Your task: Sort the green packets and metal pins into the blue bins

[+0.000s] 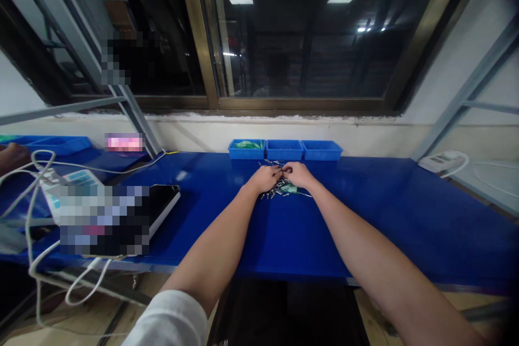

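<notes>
My left hand (265, 177) and my right hand (298, 174) meet fingertip to fingertip over a pile of small metal pins (279, 190) on the blue table (365, 211). Both hands have their fingers curled and pinched together on something tiny between them, too small to name. A small green piece (290, 189) lies among the pins just under my right hand. Three blue trays (284, 150) stand in a row just behind the pile; the left one (246, 148) holds green parts.
A tablet-like device (164, 200) lies at the left on the table, with white cables (40, 173) looping over it. A white power strip (441, 161) sits far right. More blue trays (60, 144) stand far left. A window is behind the table.
</notes>
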The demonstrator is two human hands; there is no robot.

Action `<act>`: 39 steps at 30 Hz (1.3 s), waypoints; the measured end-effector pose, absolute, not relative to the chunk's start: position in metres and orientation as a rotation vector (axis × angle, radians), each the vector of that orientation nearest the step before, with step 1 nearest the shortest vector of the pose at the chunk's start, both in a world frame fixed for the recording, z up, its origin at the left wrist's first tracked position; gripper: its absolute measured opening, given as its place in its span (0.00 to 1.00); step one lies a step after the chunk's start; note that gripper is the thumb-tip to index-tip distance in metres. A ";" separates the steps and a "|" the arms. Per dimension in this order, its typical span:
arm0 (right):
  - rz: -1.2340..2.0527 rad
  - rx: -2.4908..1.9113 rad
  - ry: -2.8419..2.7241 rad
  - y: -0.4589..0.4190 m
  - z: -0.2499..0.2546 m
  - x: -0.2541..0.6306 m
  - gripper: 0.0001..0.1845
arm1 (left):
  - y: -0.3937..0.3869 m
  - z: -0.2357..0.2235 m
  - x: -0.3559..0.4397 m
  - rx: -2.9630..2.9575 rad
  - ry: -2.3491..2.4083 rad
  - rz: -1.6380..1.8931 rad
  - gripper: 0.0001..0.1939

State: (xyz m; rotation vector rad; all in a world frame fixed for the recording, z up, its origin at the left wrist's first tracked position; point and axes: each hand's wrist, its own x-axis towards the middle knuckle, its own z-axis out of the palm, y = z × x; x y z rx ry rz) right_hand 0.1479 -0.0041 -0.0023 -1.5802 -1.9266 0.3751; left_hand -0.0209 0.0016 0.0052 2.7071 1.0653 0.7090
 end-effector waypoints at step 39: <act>0.152 -1.368 -1.451 -0.007 0.013 0.164 0.16 | 0.003 0.007 -0.020 2.436 1.303 1.235 0.18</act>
